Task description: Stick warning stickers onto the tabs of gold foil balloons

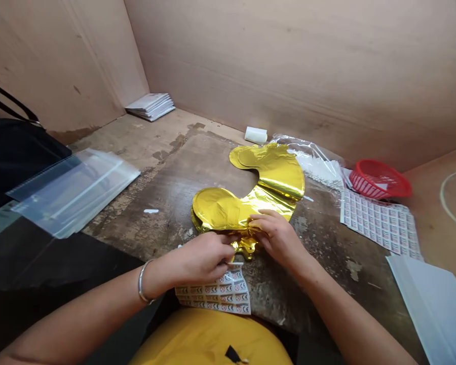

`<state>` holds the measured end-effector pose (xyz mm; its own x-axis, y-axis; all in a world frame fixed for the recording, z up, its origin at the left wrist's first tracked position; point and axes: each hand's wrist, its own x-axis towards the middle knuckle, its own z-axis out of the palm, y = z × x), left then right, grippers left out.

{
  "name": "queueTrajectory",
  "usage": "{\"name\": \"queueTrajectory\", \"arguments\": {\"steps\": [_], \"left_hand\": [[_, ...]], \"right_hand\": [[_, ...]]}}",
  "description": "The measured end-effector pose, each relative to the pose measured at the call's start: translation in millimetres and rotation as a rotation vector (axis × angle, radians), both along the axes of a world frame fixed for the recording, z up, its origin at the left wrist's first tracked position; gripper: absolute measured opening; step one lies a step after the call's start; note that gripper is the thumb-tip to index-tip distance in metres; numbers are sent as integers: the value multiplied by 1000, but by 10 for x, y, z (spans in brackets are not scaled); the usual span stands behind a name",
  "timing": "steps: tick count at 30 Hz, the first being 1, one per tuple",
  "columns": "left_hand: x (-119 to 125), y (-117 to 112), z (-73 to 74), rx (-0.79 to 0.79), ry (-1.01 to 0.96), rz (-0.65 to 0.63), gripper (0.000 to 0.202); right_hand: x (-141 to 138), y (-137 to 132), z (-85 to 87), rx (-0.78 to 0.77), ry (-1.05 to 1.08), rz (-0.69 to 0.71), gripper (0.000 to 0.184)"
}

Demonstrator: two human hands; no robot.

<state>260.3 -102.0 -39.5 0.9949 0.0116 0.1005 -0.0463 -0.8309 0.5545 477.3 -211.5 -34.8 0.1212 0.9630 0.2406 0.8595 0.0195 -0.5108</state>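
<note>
Gold foil: shiny curved pc, gold foil [268, 195], flat-ish on the worn dark table [209, 157], two rounded lobes pointing L, crease across its R part; near edge bunched & crumpled btwn the hands.
L hand: left hand [209, 257] at foil's near edge, L of the crumpled bit; fingers bent & narrow, tips at the foil, partly hidden, so can't tell if they pinch it. Silver bangle [142, 283] on wrist.
R hand: right hand [279, 238] at foil's near R edge; fingers bent, narrow, holding the bunched foil, index laid over the top.
CE stickers: printed sticker sheet [231, 296] just nearer than foil, partly under L hand.
Yellow cloth: yellow garment [213, 337] on the person, nearer than foil, past the stickers.
L of foil: small white scrap [151, 211]; farther L, clear plastic sleeves [79, 190] in an overlapping pile; beyond those, black bag [19, 157] w/ strap.
Beyond foil: white roll [256, 135] just behind; far L, card stack [150, 106] in the corner.
R of foil: clear bag [319, 165] w/ white contents right beside it; then red basket [401, 186], tilted look, w/ white pcs inside; grid label sheet [380, 223] nearer than basket; white sheets [437, 304] farther R & nearer, at frame edge.
</note>
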Motion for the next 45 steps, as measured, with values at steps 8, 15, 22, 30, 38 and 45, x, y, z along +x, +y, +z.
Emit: {"name": "queueTrajectory", "arguments": {"steps": [8,15,22,30,38,45], "left_hand": [[-25,0,-19,17,-49,26,9],[2,12,-37,27,-54,23,9],[-39,27,133,-202,-9,61,9],[-75,-89,306,-719,251,258,9],[-389,-134,337,-558,267,452,20],[-360,-169,240,-975,324,473,22]], "right_hand": [[1325,1009,427,134,101,-720,16],[1499,1184,465,254,14,-967,11],[133,212,517,119,133,-329,24],[-863,-656,167,-374,781,-151,25],[-969,-768,82,-236,1031,-381,20],[-1032,-833,73,-306,951,-337,24]]}}
